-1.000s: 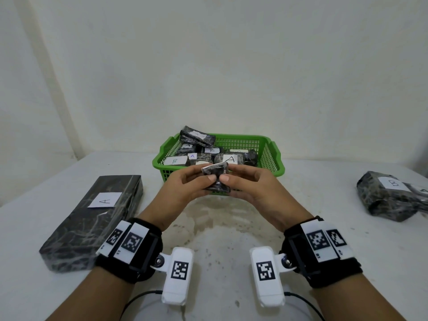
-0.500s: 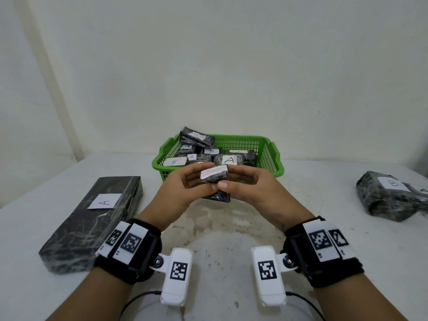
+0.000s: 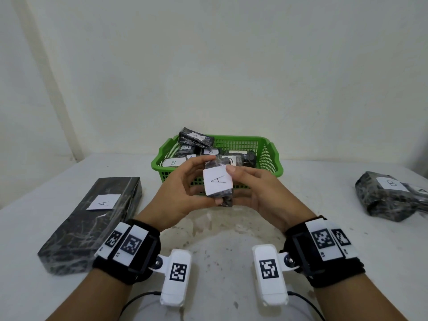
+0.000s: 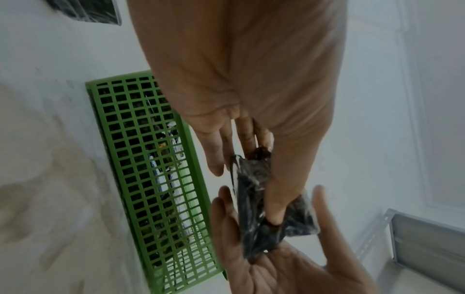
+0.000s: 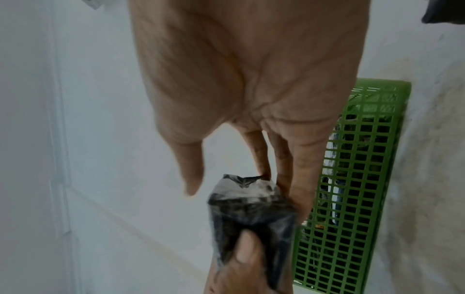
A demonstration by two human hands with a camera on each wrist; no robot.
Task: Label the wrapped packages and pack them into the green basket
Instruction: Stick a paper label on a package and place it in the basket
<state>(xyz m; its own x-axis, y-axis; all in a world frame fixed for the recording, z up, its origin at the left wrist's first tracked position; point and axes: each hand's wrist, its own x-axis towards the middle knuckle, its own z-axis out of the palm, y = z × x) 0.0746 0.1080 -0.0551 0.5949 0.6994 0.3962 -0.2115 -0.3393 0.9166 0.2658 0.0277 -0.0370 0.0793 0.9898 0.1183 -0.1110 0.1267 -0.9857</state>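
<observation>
A small black wrapped package (image 3: pixel 223 198) with a white label "A" (image 3: pixel 217 181) is held up in front of the green basket (image 3: pixel 271 154). My left hand (image 3: pixel 183 193) grips it, thumb (image 4: pixel 274 210) on its near face and fingers behind its top. My right hand (image 3: pixel 252 188) holds its right side, with the thumb tip at the label's top right corner and the fingers (image 5: pixel 299 179) behind it. In the right wrist view the package (image 5: pixel 251 214) stands beside the basket wall (image 5: pixel 352 179). Several labelled packages (image 3: pixel 195 139) lie in the basket.
A long black package labelled "A" (image 3: pixel 92 218) lies on the white table (image 3: pixel 231 230) at the left. A lumpy black package labelled "B" (image 3: pixel 384 200) sits at the right, another half hidden behind it. A wall stands close behind the basket.
The small package has been turned so that its label, edge-on before, now faces me with the "A" readable. My right thumb has moved to the label's top corner.
</observation>
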